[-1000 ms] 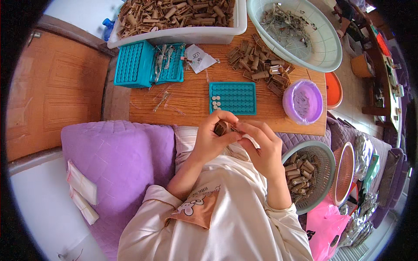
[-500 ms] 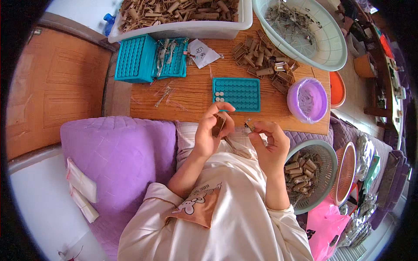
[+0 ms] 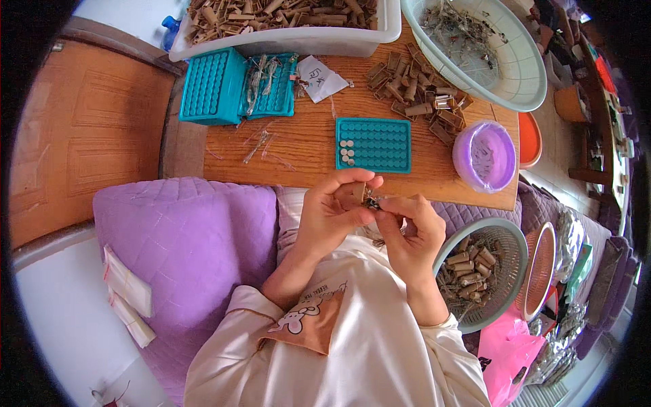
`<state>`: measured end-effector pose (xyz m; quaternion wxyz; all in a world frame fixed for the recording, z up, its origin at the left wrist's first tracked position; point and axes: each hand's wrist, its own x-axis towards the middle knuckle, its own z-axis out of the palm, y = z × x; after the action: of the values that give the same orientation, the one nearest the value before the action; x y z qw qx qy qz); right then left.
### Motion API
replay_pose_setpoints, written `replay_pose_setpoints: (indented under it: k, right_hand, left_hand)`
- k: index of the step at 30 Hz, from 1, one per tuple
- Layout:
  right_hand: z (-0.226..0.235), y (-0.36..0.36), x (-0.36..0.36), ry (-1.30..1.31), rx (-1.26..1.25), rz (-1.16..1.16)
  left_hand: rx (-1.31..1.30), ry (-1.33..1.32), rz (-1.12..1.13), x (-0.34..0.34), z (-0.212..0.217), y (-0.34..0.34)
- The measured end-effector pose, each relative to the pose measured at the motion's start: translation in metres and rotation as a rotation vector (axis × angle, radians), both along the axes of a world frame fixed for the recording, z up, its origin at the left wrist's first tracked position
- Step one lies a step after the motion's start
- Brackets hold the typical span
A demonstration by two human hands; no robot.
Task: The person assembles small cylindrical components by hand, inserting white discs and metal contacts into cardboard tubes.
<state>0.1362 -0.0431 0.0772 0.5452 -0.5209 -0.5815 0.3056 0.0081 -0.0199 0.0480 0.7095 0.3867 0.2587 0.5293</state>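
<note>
My left hand (image 3: 324, 214) is closed round a small brown plastic casing (image 3: 358, 192), held above my lap at the table's near edge. Thumb and fingers of my right hand (image 3: 415, 227) pinch a tiny dark part with metal bits (image 3: 371, 202), right at the casing. Fingers partly hide both pieces, so I cannot tell whether the part sits inside. Just beyond my hands lies a flat teal tray (image 3: 383, 146) with round hollows. Several white discs (image 3: 346, 153) fill hollows at its left side.
Loose brown casings (image 3: 410, 88) lie behind the tray, below a pale green basket (image 3: 536, 88). A purple bowl (image 3: 463, 163) stands at right. A white bin (image 3: 325, 44) of casings and stacked teal trays (image 3: 207, 88) are at back. A grey colander (image 3: 519, 278) sits by my right arm.
My right hand has moved left and brought the tiny part up against the casing. My left hand has shifted slightly right, its fingers closing more round the casing.
</note>
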Motion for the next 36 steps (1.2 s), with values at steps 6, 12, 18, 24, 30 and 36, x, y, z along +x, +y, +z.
replay_pose_setpoints:
  k: [6, 12, 18, 24, 30, 36]
  right_hand:
    - [-0.002, 0.002, -0.002, -0.012, -0.047, 0.024]
    - [-0.007, 0.009, 0.002, -0.124, -0.084, 0.179]
    - [-0.031, 0.006, -0.004, 0.008, -0.233, 0.107]
    - [-0.044, 0.008, -0.012, 0.614, -0.441, 0.138]
    - [-0.049, 0.016, -0.008, 0.637, -0.528, 0.219]
    - [-0.050, 0.026, -0.005, 0.314, -0.461, 0.253]
  left_hand:
    - [-0.047, -0.036, 0.000, 0.001, -0.005, 0.000]
    - [-0.221, -0.060, 0.028, 0.003, -0.008, -0.002]
    - [-0.242, 0.031, 0.075, 0.010, -0.009, -0.002]
    - [-0.103, 0.321, 0.152, 0.007, -0.007, 0.000]
    - [-0.233, 0.019, 0.267, 0.012, -0.014, 0.002]
    - [-0.436, -0.341, 0.220, 0.001, -0.029, 0.003]
